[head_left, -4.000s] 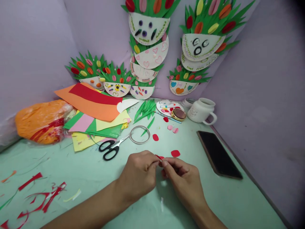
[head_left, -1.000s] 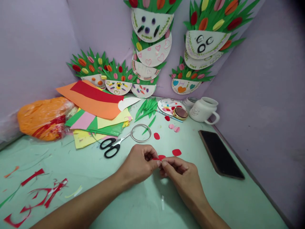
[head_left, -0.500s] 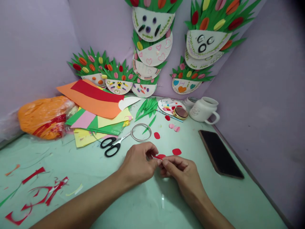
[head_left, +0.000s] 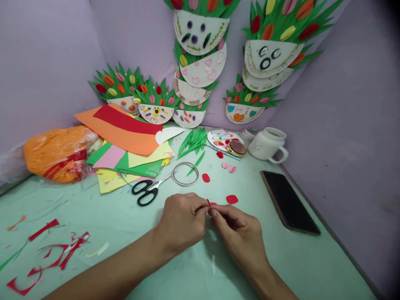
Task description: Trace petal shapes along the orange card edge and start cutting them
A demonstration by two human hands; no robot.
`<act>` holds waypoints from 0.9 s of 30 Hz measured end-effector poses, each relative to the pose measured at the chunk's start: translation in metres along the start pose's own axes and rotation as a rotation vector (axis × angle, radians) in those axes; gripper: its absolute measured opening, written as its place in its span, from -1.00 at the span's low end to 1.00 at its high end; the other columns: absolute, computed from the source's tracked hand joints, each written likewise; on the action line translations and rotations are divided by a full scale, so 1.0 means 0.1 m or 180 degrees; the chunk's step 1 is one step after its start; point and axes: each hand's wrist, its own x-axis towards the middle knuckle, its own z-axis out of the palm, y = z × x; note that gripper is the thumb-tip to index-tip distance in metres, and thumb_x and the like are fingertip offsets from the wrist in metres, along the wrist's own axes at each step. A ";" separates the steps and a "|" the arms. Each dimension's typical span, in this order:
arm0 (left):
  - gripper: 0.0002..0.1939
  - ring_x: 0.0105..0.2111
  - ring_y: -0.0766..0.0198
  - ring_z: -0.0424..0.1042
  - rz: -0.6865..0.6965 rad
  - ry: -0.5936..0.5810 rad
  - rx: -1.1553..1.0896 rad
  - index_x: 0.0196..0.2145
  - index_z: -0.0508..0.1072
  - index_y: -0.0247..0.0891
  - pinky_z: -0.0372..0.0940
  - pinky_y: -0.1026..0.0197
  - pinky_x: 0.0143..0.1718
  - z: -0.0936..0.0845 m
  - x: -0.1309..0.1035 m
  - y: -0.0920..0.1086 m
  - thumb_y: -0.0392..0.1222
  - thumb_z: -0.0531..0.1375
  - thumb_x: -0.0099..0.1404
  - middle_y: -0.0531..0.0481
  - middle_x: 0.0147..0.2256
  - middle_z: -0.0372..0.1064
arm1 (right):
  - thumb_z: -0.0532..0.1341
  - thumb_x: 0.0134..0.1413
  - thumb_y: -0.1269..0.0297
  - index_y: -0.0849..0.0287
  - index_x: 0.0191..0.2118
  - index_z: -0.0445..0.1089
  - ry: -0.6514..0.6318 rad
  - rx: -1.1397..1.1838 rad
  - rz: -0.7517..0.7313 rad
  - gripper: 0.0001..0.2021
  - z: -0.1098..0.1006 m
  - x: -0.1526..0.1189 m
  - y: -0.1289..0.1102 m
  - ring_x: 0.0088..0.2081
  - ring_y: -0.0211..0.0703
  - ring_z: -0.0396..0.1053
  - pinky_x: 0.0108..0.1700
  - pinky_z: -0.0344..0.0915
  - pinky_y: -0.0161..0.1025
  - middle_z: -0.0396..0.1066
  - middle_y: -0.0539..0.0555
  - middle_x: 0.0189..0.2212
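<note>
Between my two hands is a small red paper piece [head_left: 209, 203], seen nearly edge-on. My left hand [head_left: 184, 223] pinches it from the left with thumb and index finger, the other fingers curled in. From the right, my right hand [head_left: 240, 233] grips it between thumb and fingertips. Just behind the fingertips another red paper piece lies partly hidden. A red paper oval [head_left: 231, 199] rests right of it, and a second red oval [head_left: 206, 178] sits farther back. Black-handled scissors [head_left: 146, 191] and a roll of tape [head_left: 185, 173] lie beyond my left hand.
Coloured paper sheets [head_left: 125, 133] and an orange plastic-wrapped bundle [head_left: 58, 154] are at the back left. Red scraps [head_left: 62, 254] lie front left. A phone [head_left: 289, 202] and a white mug [head_left: 268, 143] stand right. Green paper leaves [head_left: 193, 141] lie at the back, below paper flower-basket crafts [head_left: 200, 31].
My left hand has turned, its fingers curling tighter. The red piece now points more upward between the fingertips. My right hand has barely shifted.
</note>
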 end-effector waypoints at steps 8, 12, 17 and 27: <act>-0.75 -0.47 0.27 0.43 -0.0374 -0.0212 -0.0371 -0.53 0.56 -0.19 0.24 0.28 -0.43 -0.01 0.03 -0.01 -0.31 0.11 0.18 0.04 -0.52 0.47 | 0.21 0.07 0.38 0.12 -0.33 0.58 0.0042 -0.0335 -0.0572 -0.83 0.00 0.00 0.00 -0.48 -0.21 0.49 -0.44 0.40 -0.34 0.57 0.05 -0.46; -0.76 -0.48 0.26 0.43 -0.0548 -0.0192 -0.0549 -0.58 0.53 -0.22 0.23 0.28 -0.44 0.01 0.02 -0.01 -0.30 0.11 0.15 0.03 -0.53 0.47 | 0.20 0.07 0.42 0.11 -0.31 0.57 0.0060 -0.0383 -0.0733 -0.82 0.00 -0.01 0.01 -0.46 -0.24 0.49 -0.42 0.40 -0.36 0.57 0.02 -0.45; -0.78 -0.49 0.25 0.42 -0.0810 -0.0218 -0.0774 -0.58 0.52 -0.25 0.24 0.28 -0.46 0.02 0.03 0.00 -0.25 0.13 0.12 0.02 -0.56 0.46 | 0.21 0.06 0.45 0.13 -0.31 0.57 0.0061 -0.0378 -0.0859 -0.82 0.00 -0.01 0.02 -0.46 -0.27 0.49 -0.42 0.39 -0.39 0.56 0.01 -0.46; -0.82 -0.49 0.23 0.41 -0.1077 -0.0291 -0.1077 -0.55 0.51 -0.29 0.25 0.27 -0.47 0.04 0.05 0.01 -0.23 0.12 0.07 -0.01 -0.54 0.47 | 0.22 0.04 0.42 0.11 -0.33 0.58 0.0129 -0.0258 -0.0667 -0.83 0.02 0.00 0.02 -0.48 -0.28 0.49 -0.43 0.39 -0.42 0.57 0.01 -0.47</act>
